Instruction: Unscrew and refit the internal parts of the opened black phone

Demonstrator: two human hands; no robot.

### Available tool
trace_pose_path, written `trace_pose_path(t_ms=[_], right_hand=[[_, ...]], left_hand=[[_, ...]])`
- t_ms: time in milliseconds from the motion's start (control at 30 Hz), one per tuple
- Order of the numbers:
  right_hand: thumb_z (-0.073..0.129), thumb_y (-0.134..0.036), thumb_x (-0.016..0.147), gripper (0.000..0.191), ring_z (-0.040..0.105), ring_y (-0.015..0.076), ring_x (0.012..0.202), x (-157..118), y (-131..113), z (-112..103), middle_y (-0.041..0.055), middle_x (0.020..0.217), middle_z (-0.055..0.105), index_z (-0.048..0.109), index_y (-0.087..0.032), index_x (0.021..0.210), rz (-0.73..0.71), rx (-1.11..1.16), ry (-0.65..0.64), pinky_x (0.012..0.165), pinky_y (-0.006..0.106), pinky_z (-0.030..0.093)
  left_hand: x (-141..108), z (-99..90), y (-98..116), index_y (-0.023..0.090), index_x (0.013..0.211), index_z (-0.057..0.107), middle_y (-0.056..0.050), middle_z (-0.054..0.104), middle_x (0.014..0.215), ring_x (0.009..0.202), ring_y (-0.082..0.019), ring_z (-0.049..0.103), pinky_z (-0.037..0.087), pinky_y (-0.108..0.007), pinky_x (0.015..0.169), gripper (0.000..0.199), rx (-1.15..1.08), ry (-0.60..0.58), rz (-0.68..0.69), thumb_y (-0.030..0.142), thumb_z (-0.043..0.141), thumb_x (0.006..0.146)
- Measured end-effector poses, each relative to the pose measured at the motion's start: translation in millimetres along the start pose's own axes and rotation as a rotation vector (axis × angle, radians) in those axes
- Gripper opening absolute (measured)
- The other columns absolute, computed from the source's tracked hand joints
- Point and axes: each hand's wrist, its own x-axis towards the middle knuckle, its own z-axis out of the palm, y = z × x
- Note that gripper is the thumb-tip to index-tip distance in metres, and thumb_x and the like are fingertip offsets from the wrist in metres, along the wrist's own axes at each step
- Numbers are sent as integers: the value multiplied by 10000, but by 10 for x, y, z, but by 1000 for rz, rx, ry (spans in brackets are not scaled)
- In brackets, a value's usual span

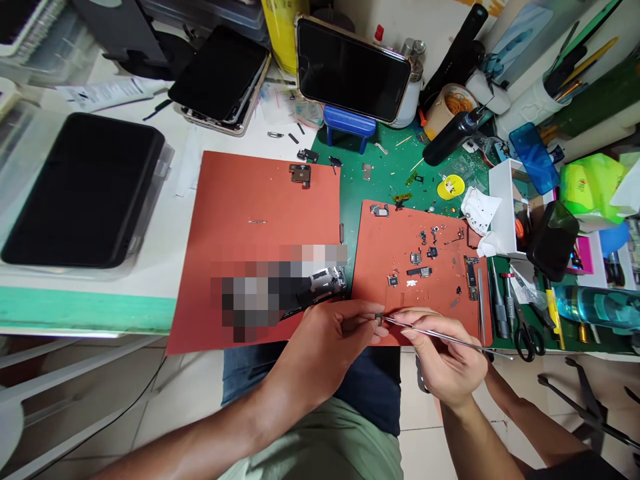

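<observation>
My left hand (pixel 320 353) is closed, pinching a small dark component (pixel 379 319) between thumb and fingertips at the mats' front edge. In my right hand (pixel 450 360) is a pair of thin metal tweezers (pixel 430 331), their tips touching or very close to that component. Just beyond my left hand, an opened phone body (pixel 323 283) lies on the left red mat (pixel 240 187), partly covered by a pixelated patch. Several small phone parts, among them a silver module (pixel 415 258), lie on the right red mat (pixel 375 253).
A phone (pixel 353 67) leans on a blue stand (pixel 349 123). Black scissors (pixel 529 337) and screwdrivers lie on the right. A black tablet-like device (pixel 85 190) rests at left, stacked phones (pixel 220 77) behind. Another person's arm (pixel 520 413) shows at lower right.
</observation>
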Motion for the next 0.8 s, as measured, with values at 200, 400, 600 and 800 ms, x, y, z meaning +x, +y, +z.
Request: trace_pose_path(t_ms=[200,400,600,800], right_hand=[[719,94,910,436,850,231,1018,37,-18,4,45,1077,861,768,-236,1190,-23,-7,15,872,392,748],[723,71,913,402,858,250,986,51,-40,9,52,1054,864,780,-239,1161,-16,-12,14,843,407,756],[717,86,909,429,854,246,986,62,-33,7,51,1058,863,777,-243,1178,-22,-7,3,843,411,755],[720,79,911,420,854,253,992,52,-19,7,57,1064,862,777,-242,1176,-22,-12,2,852,424,756]], left_hand=[[-6,5,4,228,1019,867,-18,878,920,936,-210,838,657,-271,857,199,3,4,1,292,715,907],[-8,11,25,219,1010,866,-40,875,910,929,-238,837,666,-311,853,210,8,14,-15,328,728,894],[0,15,16,209,997,858,-57,876,920,939,-259,836,662,-335,850,222,44,20,-21,355,725,897],[-1,0,-5,207,1016,852,-57,879,955,974,-260,835,648,-324,869,238,38,13,-34,376,721,913]])
